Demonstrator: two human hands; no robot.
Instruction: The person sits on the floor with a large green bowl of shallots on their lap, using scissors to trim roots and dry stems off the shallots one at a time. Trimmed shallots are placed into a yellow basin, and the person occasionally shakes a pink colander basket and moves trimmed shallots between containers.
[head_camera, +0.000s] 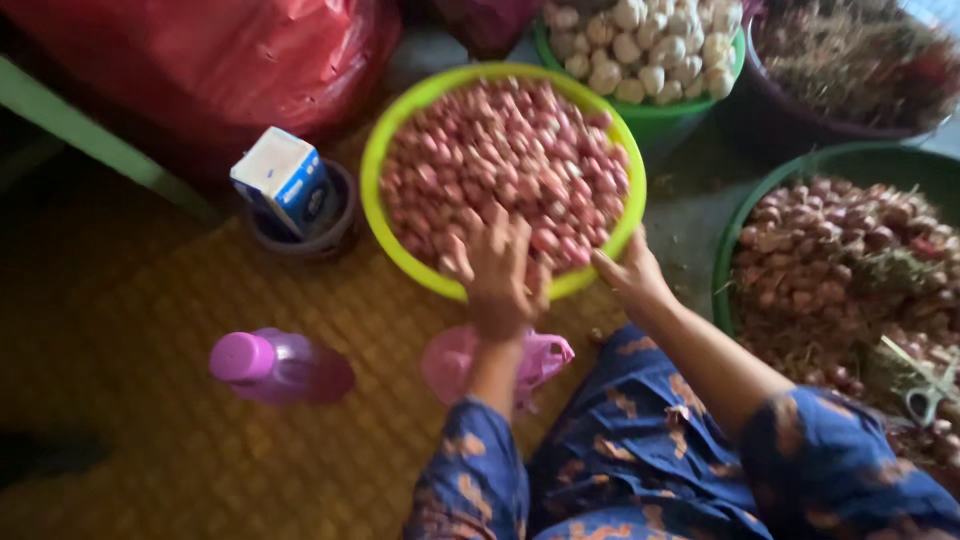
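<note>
The left hand reaches forward with its forearm stretched out from a blue patterned sleeve, palm down, fingers spread apart and resting on the peeled shallots at the near rim of the lime-green basin; its grip is apart, closed on nothing. The right hand comes in from the right with a bent wrist, fingertips touching the basin's near right edge; whether its grip clamps the rim cannot be told through the blur. The basin sits on a woven mat on the floor. Under the left forearm lies a pink plastic thing, and a pink-capped bottle lies farther left. A small carton stands in a dark bowl beside the basin. A green tub of unpeeled shallots stands at the right, and a basin of garlic beyond.
</note>
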